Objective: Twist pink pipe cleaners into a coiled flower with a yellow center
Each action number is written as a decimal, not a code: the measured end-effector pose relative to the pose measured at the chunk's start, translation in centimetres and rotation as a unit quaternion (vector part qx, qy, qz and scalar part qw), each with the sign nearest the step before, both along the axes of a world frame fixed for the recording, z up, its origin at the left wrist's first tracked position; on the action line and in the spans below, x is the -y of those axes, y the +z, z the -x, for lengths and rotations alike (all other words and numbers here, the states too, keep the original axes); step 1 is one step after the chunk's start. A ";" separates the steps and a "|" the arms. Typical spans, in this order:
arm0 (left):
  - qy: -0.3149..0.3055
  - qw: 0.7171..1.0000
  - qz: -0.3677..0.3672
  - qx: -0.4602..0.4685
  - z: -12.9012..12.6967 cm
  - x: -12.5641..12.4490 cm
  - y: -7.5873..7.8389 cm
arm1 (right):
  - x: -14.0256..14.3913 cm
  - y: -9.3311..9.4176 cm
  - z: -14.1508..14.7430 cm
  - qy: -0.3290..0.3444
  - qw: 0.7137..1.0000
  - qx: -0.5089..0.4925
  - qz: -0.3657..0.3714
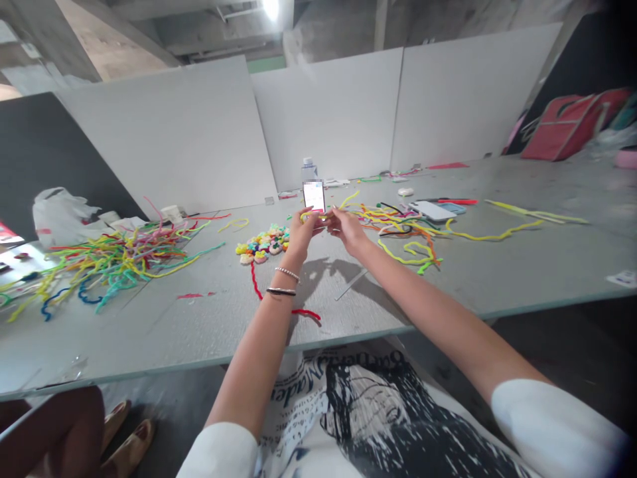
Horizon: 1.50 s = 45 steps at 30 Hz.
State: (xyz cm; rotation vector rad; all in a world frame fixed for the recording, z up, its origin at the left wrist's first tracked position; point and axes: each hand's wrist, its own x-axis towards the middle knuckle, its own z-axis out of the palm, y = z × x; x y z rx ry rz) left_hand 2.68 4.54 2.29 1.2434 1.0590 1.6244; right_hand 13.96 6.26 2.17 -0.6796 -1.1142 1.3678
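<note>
Both hands meet above the middle of the table, in front of a phone (313, 196) propped upright with its screen lit. Between them runs a yellow pipe cleaner (350, 199), one end sticking up past the right fingers. My left hand (301, 232) pinches it from the left, and my right hand (345, 229) pinches it close by. Just left of my left hand lies a cluster of small colourful fuzzy pieces (263, 243). A red pipe cleaner (255, 280) passes beneath my left forearm, and a thin grey strip (351, 284) lies under my right arm.
A big heap of mixed pipe cleaners (134, 249) spreads at left beside a white plastic bag (62, 216). More pipe cleaners (408, 222) lie right of my hands, near a pale phone-like slab (435, 211). A bottle (308, 169) stands behind. Another person's legs (64, 425) show lower left.
</note>
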 end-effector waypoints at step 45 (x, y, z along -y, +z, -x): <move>-0.041 0.996 0.072 0.024 4.2 -0.9 -0.6 | 3.9 -1.9 1.1 -0.016 0.731 0.351 -0.584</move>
